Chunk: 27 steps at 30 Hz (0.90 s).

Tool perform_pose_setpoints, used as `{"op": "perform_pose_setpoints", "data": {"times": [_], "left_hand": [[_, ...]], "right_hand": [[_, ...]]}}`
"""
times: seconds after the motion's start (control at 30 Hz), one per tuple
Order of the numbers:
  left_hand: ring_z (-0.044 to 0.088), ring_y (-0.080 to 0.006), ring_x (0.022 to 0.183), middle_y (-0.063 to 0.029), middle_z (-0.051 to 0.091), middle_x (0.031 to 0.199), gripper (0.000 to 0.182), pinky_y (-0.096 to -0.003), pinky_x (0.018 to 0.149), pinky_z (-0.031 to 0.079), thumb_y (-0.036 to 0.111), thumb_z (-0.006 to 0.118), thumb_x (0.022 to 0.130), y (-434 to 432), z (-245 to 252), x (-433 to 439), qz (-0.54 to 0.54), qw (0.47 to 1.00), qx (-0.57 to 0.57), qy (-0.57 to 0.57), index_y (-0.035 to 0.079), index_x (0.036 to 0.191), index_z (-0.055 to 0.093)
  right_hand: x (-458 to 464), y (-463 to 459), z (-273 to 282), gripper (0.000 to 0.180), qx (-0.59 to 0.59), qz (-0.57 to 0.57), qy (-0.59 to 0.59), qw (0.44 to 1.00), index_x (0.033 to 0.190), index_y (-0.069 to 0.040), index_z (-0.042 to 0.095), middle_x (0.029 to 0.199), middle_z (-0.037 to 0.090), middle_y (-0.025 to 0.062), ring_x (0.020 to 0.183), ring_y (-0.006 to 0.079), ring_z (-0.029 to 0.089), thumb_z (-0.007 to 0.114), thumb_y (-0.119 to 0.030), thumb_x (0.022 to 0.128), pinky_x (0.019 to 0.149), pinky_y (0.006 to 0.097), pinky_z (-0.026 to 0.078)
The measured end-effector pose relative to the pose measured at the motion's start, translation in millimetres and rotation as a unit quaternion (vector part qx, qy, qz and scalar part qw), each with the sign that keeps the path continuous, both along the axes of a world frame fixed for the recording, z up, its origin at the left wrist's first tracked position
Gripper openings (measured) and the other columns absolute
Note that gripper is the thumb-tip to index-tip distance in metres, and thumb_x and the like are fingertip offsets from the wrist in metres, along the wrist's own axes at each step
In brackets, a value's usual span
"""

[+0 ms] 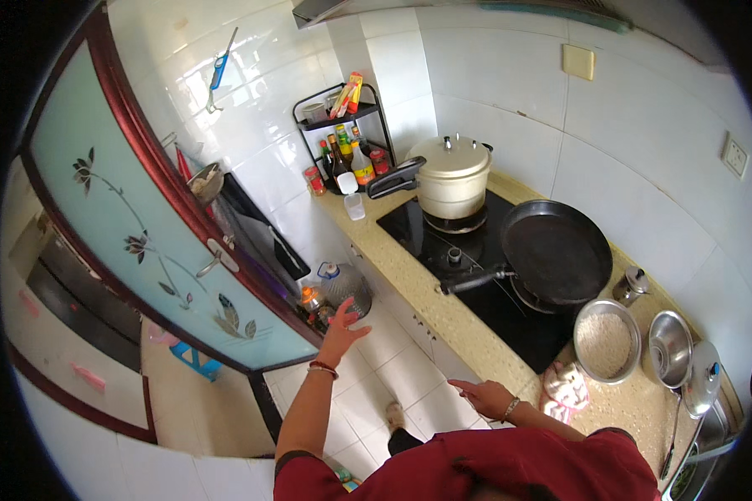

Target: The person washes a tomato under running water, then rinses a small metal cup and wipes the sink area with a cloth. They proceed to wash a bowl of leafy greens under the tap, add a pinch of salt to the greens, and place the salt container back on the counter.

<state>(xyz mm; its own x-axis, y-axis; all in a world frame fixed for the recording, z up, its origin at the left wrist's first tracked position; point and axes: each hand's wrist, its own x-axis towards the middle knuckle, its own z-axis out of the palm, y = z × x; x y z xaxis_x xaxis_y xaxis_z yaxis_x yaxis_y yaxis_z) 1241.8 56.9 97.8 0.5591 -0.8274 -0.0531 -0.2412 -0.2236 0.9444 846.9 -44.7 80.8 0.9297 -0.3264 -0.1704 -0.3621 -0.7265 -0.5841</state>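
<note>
My left hand [343, 332] is held out over the tiled floor with its fingers apart and nothing in it. Below and beyond it stand a big clear plastic water jug [349, 291] and a bottle with an orange cap [316, 302]; I cannot tell that it touches either. My right hand [485, 397] hovers by the counter's front edge, empty, index finger extended. Nearest to it on the counter is a crumpled pink-and-white cloth [565, 388]. A steel bowl of pale grains or flour [603, 338] sits behind the cloth.
On the black gas hob [470, 250] stand a pressure cooker [449, 178] and a black frying pan [558, 253], its handle pointing toward the front edge. A rack of bottles [344, 141] fills the far corner. To my left is a glass-panelled door [163, 213]; a steel basin [670, 347] stands at right.
</note>
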Motion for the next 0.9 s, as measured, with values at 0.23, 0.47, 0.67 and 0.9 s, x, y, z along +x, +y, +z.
{"op": "perform_pose_setpoints", "data": {"times": [0.23,0.47,0.67,0.9], "left_hand": [[0.04,-0.0301,0.134,-0.0202,0.043,0.143,0.093,-0.04,0.105,0.039,0.014,0.086,0.07,-129,-2,189,-0.029,0.999,-0.009,0.022,0.021,0.148,0.036],[0.034,-0.0399,0.133,-0.0232,0.041,0.141,0.118,-0.0503,0.11,0.03,0.028,0.089,0.059,-263,-33,331,-0.086,0.975,-0.03,-0.204,0.028,0.154,0.019],[0.032,-0.0419,0.134,-0.0229,0.031,0.144,0.125,-0.0508,0.111,0.028,0.033,0.09,0.057,-334,-61,374,-0.092,0.965,0.042,-0.243,0.036,0.154,0.011],[0.041,-0.0381,0.13,-0.0202,0.044,0.136,0.125,-0.0489,0.108,0.036,0.029,0.091,0.055,-375,-91,399,-0.142,0.956,-0.037,-0.254,0.025,0.154,0.016]], "right_hand": [[102,-20,-17,0.056,0.053,-0.148,0.042,0.987,0.148,-0.03,0.03,0.082,0.068,0.0224,0.073,0.0435,0.066,0.049,-0.027,0.095,0.068,0.0555,0.054],[200,-26,-2,0.052,0.114,-0.219,0.154,0.957,0.145,-0.027,0.037,0.107,0.071,0.0139,0.087,0.0389,0.068,0.048,-0.021,0.094,0.078,0.0517,0.055],[220,-20,-17,0.04,0.119,-0.236,0.185,0.947,0.135,-0.022,0.05,0.093,0.071,0.0184,0.081,0.0372,0.069,0.048,-0.021,0.095,0.071,0.0491,0.055],[233,-17,-29,0.038,0.109,-0.262,0.186,0.941,0.133,-0.021,0.052,0.097,0.07,0.0179,0.083,0.0372,0.069,0.047,-0.023,0.096,0.074,0.049,0.055]]}}
